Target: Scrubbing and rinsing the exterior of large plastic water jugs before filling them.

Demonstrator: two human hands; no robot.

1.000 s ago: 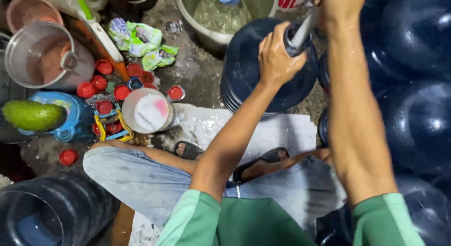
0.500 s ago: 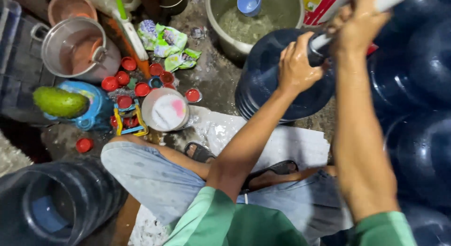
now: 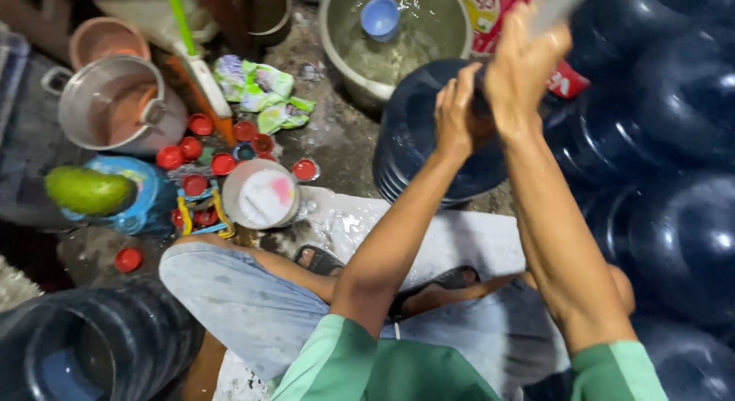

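Brush handle (image 3: 563, 3) upright in right hand (image 3: 524, 64)

1. A light green short-sleeved top (image 3: 367, 370) is worn; its fabric is seen at the lower edge of the view, across both shoulders.
2. The sleeves end above the elbows, so both forearms are left bare, with no watch, band or glove to be seen.
3. Pale blue-grey shorts (image 3: 237, 301) of a faded, denim-like cloth are worn, and the knees are left uncovered.
4. Dark open sandals are worn: one (image 3: 318, 259) is seen by the left knee, the other (image 3: 444, 282) further right.
5. No rings are seen on the left hand (image 3: 458, 114) or the right hand (image 3: 524, 68), though the right one is blurred.
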